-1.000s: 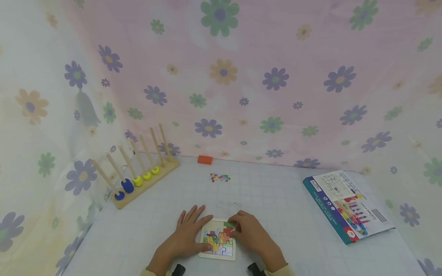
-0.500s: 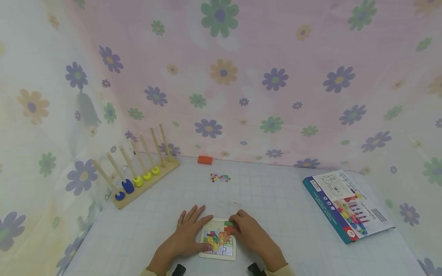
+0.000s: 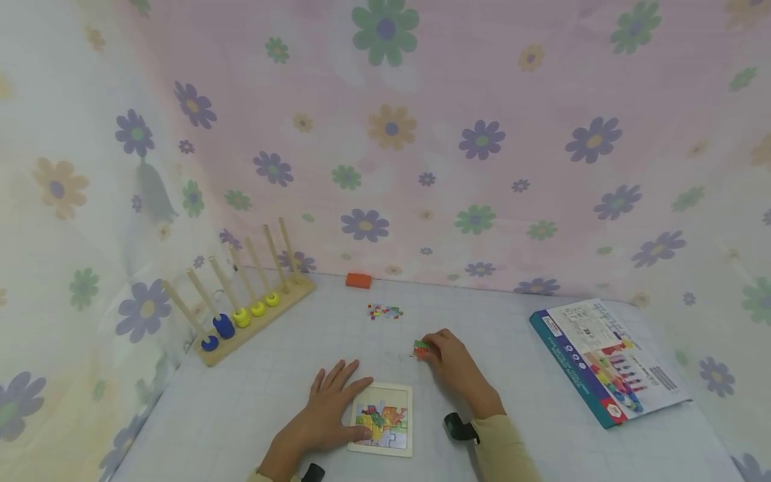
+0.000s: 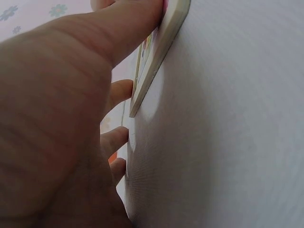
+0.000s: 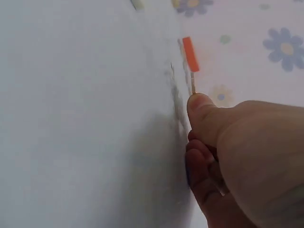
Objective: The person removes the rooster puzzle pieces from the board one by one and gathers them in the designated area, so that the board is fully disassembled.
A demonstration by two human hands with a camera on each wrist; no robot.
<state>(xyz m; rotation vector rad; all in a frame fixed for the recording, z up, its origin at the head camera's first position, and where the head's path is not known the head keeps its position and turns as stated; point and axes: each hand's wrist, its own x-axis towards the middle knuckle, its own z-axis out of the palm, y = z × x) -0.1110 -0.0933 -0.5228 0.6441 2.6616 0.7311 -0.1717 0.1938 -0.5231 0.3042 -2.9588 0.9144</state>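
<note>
A small square jigsaw puzzle in a pale wooden frame [image 3: 410, 420] lies on the table near the front. Several of its pieces sit in the lower part, while the upper strip shows bare wood. My left hand [image 3: 325, 413] is spread at the frame's left side, thumb lying over the lower-left pieces and forefinger at the top-left corner. In the left wrist view, other fingertips touch the tabletop beside the frame [image 4: 164, 50]. Beyond the frame's upper right, my right hand [image 3: 459, 370] pinches a green and red puzzle piece [image 3: 419, 350] between thumb and fingers.
Farther back lie several loose colourful puzzle pieces [image 3: 384, 311] and an orange block [image 3: 358, 280]. A wooden peg rack [image 3: 255, 325] with blue and yellow beads stands at left. A flat box [image 3: 608, 361] lies at right. Flowered cloth [image 3: 421, 181] hangs behind the table.
My right hand has taken the green and red piece out of the frame's upper right and carried it away, up and to the right. The left hand stays in place on the frame.
</note>
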